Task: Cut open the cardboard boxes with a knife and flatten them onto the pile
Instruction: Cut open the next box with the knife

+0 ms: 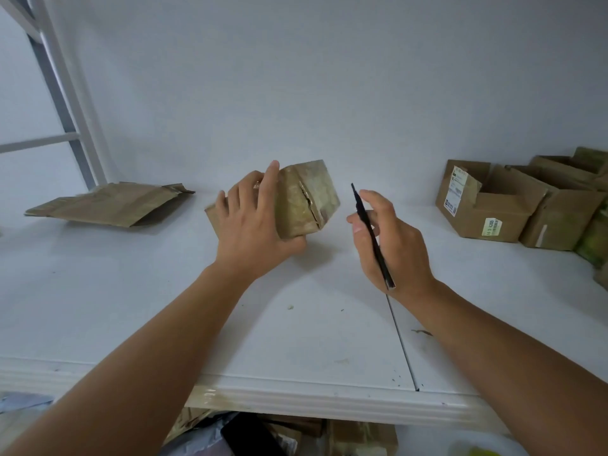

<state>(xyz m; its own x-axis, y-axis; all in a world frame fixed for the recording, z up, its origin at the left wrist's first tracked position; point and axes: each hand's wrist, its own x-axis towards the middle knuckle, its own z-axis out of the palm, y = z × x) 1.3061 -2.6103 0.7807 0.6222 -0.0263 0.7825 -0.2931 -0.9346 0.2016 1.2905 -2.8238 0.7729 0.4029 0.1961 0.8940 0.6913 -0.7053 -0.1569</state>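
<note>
Head view, nearest zone: the white table (296, 340) edge runs across the bottom of the frame, with cardboard scraps and dark items below it that are too blurred to identify. Both bare forearms reach forward over the tabletop.

Middle zone: the right hand (391, 241) has its fingers curled around a slim black knife (371, 232), held like a pen. The tip points up and away from the person, and the butt end projects past the wrist. The blade touches nothing and stands just to the right of the box, apart from it; this position probably keeps the edge clear while the box is repositioned.

The left hand (253, 222) grips a small taped cardboard box (306, 202), with the fingers wrapped over its top-left side and the thumb at its lower edge. The box sits tilted on the table, one corner raised. A taped face with an open slit along its seam is turned toward the knife. This grip appears intended to steady the box and present the seam for further cutting.

Far zone: a pile of flattened cardboard (112, 204) lies at the left, well apart from the held box. A group of opened boxes (513, 205) stands at the right against the white wall.
</note>
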